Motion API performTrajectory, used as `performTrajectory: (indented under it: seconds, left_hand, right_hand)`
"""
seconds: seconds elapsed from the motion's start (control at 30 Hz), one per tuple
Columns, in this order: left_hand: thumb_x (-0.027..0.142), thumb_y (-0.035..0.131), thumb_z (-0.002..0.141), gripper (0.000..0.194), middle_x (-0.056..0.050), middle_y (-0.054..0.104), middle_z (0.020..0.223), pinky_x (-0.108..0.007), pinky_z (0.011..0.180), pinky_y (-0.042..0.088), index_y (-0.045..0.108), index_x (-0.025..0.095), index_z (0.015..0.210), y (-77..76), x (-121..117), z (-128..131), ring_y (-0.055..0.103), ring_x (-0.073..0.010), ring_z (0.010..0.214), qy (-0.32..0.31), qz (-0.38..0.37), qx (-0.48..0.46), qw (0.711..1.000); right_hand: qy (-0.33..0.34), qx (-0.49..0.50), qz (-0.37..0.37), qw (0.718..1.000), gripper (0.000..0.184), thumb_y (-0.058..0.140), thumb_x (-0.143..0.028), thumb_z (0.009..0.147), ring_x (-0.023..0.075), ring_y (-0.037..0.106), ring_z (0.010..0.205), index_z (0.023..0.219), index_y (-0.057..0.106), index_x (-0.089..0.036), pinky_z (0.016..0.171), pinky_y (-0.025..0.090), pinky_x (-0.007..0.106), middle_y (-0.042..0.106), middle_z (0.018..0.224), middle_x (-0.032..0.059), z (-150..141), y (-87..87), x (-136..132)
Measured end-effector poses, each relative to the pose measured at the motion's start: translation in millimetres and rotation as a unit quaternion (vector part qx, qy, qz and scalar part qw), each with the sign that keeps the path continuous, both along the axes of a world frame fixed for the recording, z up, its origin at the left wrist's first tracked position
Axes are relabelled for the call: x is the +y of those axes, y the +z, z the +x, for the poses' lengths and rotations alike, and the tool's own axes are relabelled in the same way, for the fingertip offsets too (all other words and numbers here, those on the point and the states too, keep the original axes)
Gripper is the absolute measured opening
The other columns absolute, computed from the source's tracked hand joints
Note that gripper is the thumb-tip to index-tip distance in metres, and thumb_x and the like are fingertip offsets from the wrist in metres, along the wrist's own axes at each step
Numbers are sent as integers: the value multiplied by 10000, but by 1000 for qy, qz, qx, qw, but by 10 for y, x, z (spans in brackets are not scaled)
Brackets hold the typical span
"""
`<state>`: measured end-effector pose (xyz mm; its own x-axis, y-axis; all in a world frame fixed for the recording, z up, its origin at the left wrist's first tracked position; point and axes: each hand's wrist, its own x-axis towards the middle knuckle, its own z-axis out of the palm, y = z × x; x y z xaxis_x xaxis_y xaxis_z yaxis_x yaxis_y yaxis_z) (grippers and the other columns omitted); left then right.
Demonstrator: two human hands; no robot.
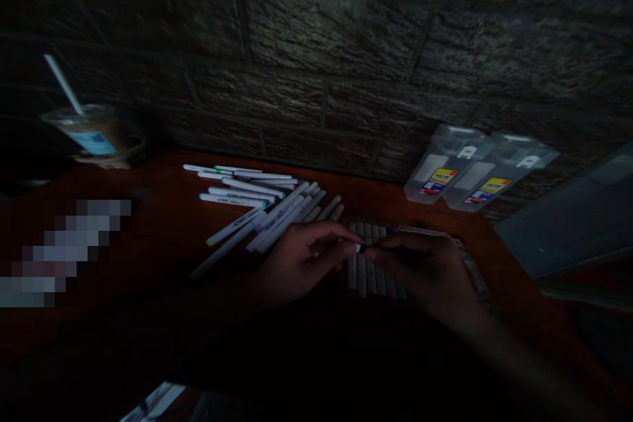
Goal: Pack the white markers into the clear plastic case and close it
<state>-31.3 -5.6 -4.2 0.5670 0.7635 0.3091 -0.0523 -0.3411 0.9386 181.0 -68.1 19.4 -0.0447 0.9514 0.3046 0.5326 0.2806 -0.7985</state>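
Note:
In the dim head view my left hand (301, 257) and my right hand (430, 264) meet above a case of markers. Their fingertips pinch a marker (358, 248) between them; only a small white and dark part shows, and the fingers hide the rest. Under the hands, several white markers (368, 273) lie side by side in a clear case (350, 291). Left of my left hand, a loose pile of white markers (281, 211) with coloured ends spreads over the brown table (163, 224).
Two clear plastic boxes (425, 194) with yellow labels stand against the brick wall (297, 33) at the right. A plastic cup (91, 132) with a straw sits in a holder at the far left. A grey panel (573, 217) borders the table's right side.

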Motion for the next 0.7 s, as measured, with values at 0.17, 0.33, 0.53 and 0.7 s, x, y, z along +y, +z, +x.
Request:
performTrajectory:
  seconds: [0.17,0.33,0.53,0.7]
  left_hand:
    - [333,663,969,200,-4,692,707,-209,528,495,738,152,1009,54,119,-9,639,-115,576,33,-37,-55,997]
    - [361,631,986,233,-18,699,742,-238,553,502,741,157,1009,18,255,-24,630,-116,582,85,-62,-103,989]
    - [343,659,968,190,0,662,710,-255,588,507,730,167,971,-29,384,-31,602,-108,570,111,-88,-162,977]
    - [363,651,974,220,5,643,704,-251,587,500,744,164,975,-28,415,-32,588,-103,575,138,-63,-165,974]
  right_hand:
    - [1,65,-29,997,102,775,-334,870,141,656,583,843,844,-263,532,495,232,786,725,1,20,15,48]
    - [-4,128,-72,989,135,793,-371,854,125,627,556,903,853,-260,496,484,221,787,752,13,51,8,67]
    - [4,192,-123,974,260,786,-429,865,114,587,492,1026,848,-233,452,490,209,691,599,-3,58,13,72]
    - [66,213,-140,965,302,750,-387,913,152,712,603,1158,811,-223,524,582,236,782,743,41,35,50,70]
